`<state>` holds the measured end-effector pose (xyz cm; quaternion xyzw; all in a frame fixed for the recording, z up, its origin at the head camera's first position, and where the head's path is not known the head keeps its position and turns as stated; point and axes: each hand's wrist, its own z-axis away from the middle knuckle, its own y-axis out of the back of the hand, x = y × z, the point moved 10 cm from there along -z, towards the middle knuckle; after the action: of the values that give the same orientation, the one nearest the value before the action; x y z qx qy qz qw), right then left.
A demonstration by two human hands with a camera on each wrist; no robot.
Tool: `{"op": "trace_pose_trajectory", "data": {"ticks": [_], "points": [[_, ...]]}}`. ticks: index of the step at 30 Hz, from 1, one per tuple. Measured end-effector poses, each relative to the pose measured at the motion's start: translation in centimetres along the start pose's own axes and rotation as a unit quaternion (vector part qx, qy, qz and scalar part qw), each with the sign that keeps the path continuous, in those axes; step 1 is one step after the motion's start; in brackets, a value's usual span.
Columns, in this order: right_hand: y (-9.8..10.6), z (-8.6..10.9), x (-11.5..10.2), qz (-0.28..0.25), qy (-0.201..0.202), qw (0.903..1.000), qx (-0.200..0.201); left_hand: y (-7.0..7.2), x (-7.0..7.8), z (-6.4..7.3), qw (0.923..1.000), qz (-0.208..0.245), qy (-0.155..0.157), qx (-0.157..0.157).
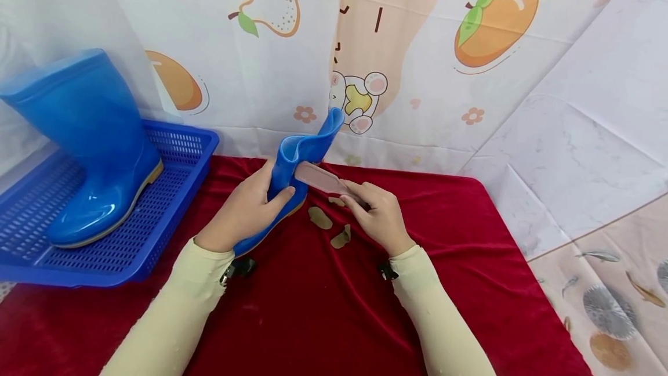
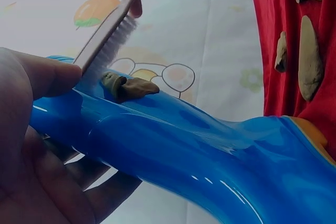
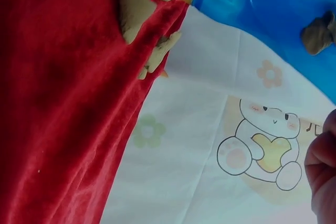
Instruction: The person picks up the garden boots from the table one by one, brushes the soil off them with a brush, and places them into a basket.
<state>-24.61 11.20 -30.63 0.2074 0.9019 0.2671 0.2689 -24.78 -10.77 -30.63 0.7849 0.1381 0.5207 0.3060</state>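
Observation:
My left hand (image 1: 249, 208) grips the shaft of a blue rain boot (image 1: 284, 176), which is tilted over the red cloth. In my right hand (image 1: 380, 213) is the handle of a brush (image 1: 320, 180) with a pinkish-brown back. Its white bristles (image 2: 113, 45) touch the boot's shaft in the left wrist view, near the left thumb. Beside the bristles a lump of brown clay-like mud (image 2: 134, 88) sticks to the boot. Only a few right fingers (image 3: 323, 166) show in the right wrist view, where the brush is out of sight.
A blue plastic basket (image 1: 206, 152) at the left holds a second blue boot (image 1: 99, 149), standing upright. Several flat brown mud pieces (image 1: 320, 217) lie on the red cloth (image 1: 313, 318) right of the held boot. A printed white curtain (image 1: 219, 74) hangs behind.

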Motion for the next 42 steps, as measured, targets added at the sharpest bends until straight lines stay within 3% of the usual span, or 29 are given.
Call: {"op": "trace_pose_trajectory", "data": {"ticks": [14,25,37,42], "points": [[-0.3,0.3,1.5,0.008,-0.025,0.9995,-0.015,0.4,-0.4,0.1,0.9999,-0.002,0.01,0.004],[-0.1,0.1,0.8,-0.008,-0.021,0.9997,-0.013,-0.1,0.3,0.0,1.0,-0.008,-0.004,0.001],[-0.1,0.5,2.2,0.01,-0.031,0.9993,-0.015,0.8,-1.2,0.1,0.9995,-0.003,0.03,0.008],[0.2,0.3,1.6,-0.001,-0.024,0.9997,-0.009,0.4,-0.7,0.0,0.9999,-0.005,0.013,0.007]]}}
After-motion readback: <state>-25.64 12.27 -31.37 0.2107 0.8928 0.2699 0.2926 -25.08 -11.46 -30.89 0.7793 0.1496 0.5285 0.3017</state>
